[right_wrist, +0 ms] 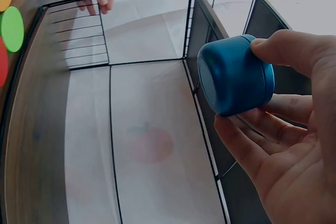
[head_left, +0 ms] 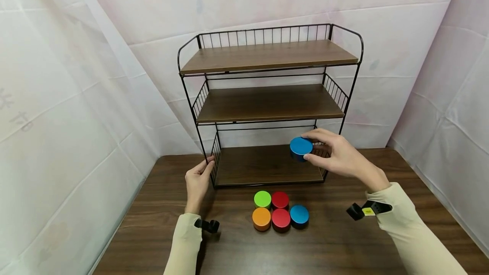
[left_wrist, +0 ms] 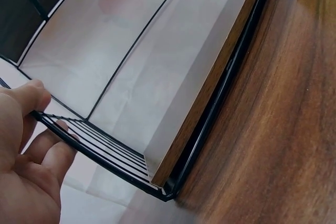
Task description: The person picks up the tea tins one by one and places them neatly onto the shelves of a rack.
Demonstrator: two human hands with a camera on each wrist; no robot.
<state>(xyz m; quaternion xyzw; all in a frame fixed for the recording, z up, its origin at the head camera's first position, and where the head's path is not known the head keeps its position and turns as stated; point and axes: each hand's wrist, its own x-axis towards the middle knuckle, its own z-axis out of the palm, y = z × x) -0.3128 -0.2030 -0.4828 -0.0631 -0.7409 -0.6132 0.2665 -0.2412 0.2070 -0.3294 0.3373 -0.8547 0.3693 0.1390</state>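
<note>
From my station I see the right hand [head_left: 338, 155] pinching a blue lidded tin [head_left: 300, 147] in the air, near the three-tier rack [head_left: 267, 102]; the left hand [head_left: 198, 183] grips the rack's side. One tin is lifted; five tins [head_left: 280, 219] stand on the table [head_left: 153, 224], not yet picked.

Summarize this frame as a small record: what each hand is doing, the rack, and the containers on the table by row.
left hand: grips the left side of the rack
right hand: holds a blue container, raised off the table
rack build: three-tiered, black and brown
row nearer rack: green container, red container
row nearer person: orange container, second red container, second blue container
</note>
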